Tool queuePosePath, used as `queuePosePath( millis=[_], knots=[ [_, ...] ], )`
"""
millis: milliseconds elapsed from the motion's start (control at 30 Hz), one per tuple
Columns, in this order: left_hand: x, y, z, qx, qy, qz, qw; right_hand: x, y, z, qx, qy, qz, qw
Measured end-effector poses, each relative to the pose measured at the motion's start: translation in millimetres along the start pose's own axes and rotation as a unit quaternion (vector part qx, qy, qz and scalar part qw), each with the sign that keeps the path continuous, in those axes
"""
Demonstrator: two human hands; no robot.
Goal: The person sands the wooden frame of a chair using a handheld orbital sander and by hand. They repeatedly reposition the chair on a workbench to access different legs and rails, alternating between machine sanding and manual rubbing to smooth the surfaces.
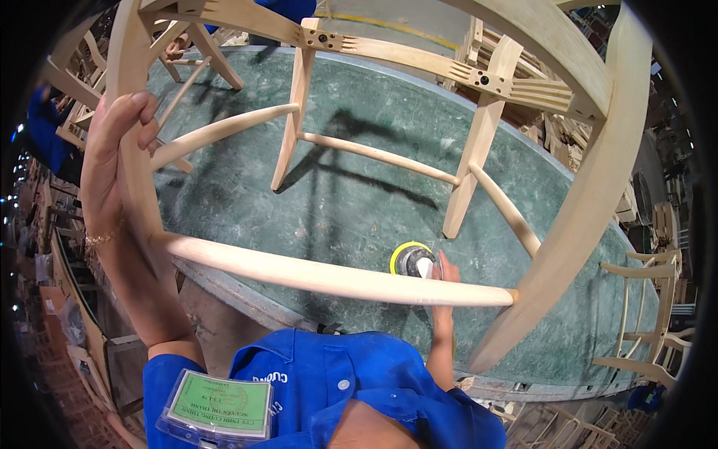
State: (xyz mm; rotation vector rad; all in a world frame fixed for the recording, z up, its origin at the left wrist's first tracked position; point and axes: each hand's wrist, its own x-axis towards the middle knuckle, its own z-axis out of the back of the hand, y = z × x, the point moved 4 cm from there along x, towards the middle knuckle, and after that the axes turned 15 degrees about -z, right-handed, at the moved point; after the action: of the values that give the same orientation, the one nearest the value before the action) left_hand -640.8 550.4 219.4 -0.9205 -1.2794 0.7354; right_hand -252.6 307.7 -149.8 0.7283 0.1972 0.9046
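Observation:
A pale wooden chair frame stands over the green tabletop, its legs joined by rounded stretchers. My left hand is wrapped around the frame's left leg. Below the frame, my right hand grips a round sander with a yellow rim, which rests at the table surface. The near stretcher crosses in front of the sander and hides part of that hand. Dark metal fittings show where the far rail meets the legs.
The worn green table has a pale rim along its near and far edges. Another chair frame stands at the far left, with a co-worker's hand beside it. More chair frames are at the right, and wooden parts are stacked beyond the table.

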Motion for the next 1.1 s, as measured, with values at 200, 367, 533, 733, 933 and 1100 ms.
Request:
queuePosePath(
  millis=[200, 367, 533, 733, 933, 1100],
  knots=[
    [7.6, 3.0, 0.3, 0.035, 0.011, 0.003, 0.999, -16.6, -32.0, 42.1, 0.153, -0.059, -0.198, 0.966],
    [6.0, -2.6, -2.5, 0.040, 0.027, -0.015, 0.999, -37.1, -60.3, 94.9, 0.391, -0.124, -0.323, 0.853],
    [1.4, -0.2, 3.8, 0.048, 0.050, -0.037, 0.997, -53.3, 29.5, 168.7, 0.502, -0.148, -0.246, 0.816],
    [-4.1, -1.4, 9.8, 0.048, 0.068, -0.059, 0.995, -79.1, 94.4, 191.6, 0.314, -0.172, -0.049, 0.933],
    [-13.7, -8.9, 6.9, 0.038, 0.083, -0.078, 0.993, -87.7, 122.8, 178.8, 0.071, -0.264, -0.106, 0.956],
    [-22.8, -9.4, 9.1, 0.004, 0.099, -0.078, 0.992, -93.0, 118.8, 174.2, 0.047, -0.286, -0.116, 0.950]
  ],
)
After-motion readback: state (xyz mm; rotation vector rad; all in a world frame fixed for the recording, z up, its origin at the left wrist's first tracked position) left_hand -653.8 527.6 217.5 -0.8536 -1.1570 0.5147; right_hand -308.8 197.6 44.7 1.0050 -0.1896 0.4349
